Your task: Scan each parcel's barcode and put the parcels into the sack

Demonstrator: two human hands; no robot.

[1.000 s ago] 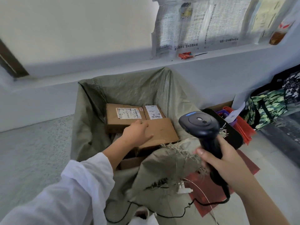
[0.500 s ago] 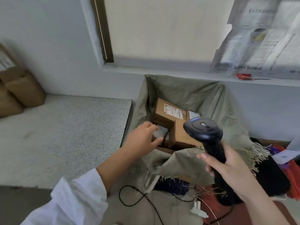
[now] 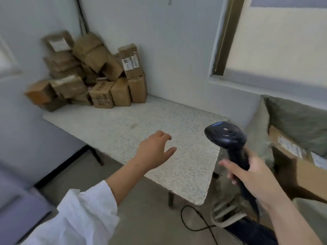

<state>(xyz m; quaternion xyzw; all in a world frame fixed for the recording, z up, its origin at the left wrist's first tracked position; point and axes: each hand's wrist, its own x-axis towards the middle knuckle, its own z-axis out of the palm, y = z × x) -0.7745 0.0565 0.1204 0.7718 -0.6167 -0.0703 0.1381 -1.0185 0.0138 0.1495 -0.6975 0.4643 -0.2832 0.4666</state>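
- Both hands are in view. The left hand (image 3: 155, 151) hangs over the near part of the desk (image 3: 123, 124), fingers loosely spread and thumb out, with nothing in it. Whether it touches the top cannot be told. A white sleeve (image 3: 85, 214) is pushed up that forearm.
- The right hand (image 3: 247, 172) is curled round the handle of a dark scanner (image 3: 224, 137), with the thumb lying along the near side.
- The desk has a pale speckled top on dark legs. It runs from its near corner back into the corner of the room and stands against the wall below a window frame (image 3: 228, 36).
- A grey-green woven sack (image 3: 297, 117) stands open just to the right of the desk, its side wall close beside the desk's right edge.
- A pile of parcels (image 3: 88, 73), all brown cartons, is heaped at the far left end of the desk against both walls. Some stand upright and others lean, and a few show white labels, blurred here.
- Inside the sack lies a labelled carton (image 3: 286, 147) with its white labels facing up. A plain carton (image 3: 304, 175) sits just nearer the camera.
- The scanner is held upright with its rounded head on top, above the desk's right edge and near the sack.
- A black cable (image 3: 198, 220) loops across the floor below the desk's near corner.
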